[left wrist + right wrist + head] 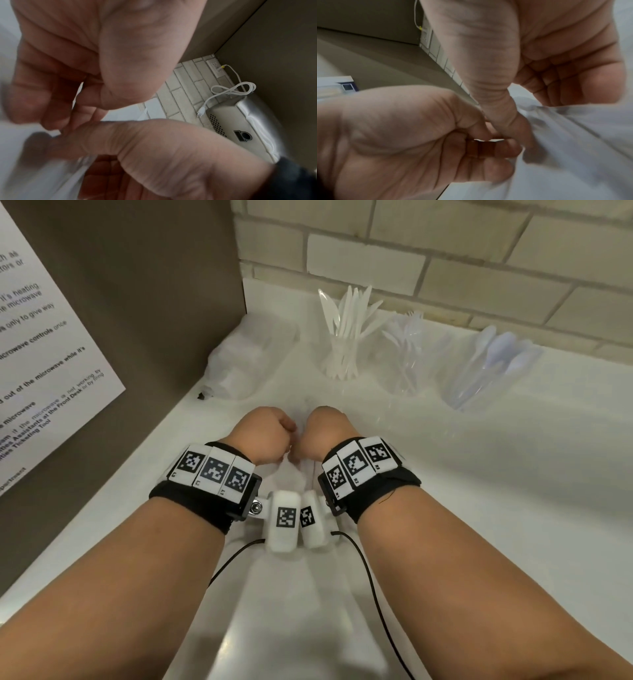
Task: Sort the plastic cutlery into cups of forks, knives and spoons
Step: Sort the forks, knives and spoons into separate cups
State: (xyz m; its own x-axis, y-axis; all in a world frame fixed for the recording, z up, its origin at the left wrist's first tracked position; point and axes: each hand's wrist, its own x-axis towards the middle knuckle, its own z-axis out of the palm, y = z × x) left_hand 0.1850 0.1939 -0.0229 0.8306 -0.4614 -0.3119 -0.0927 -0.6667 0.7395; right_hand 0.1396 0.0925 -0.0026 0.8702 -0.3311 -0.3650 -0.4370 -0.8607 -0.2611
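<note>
Three clear cups stand at the back: one with white knives [344, 350], one with what look like forks [406, 361], one with spoons [486, 371]. My left hand [274, 433] and right hand [325, 429] are side by side low over the counter, knuckles up and fingers curled. Between them they pinch a thin clear plastic wrapper [295, 472]. In the right wrist view the wrapper [573, 135] stretches away from my right thumb [503, 119] and the left hand's fingers [488, 148]. The left wrist view is blurred, with film [51, 175] at the bottom left. Whatever the wrapper holds is hidden.
A crumpled clear plastic bag [239, 361] lies at the back left of the white counter [513, 491]. A brown panel with a printed notice [51, 354] closes off the left side, and a brick wall [445, 251] the back. A steel appliance with a loose white cord [240, 121] shows in the left wrist view.
</note>
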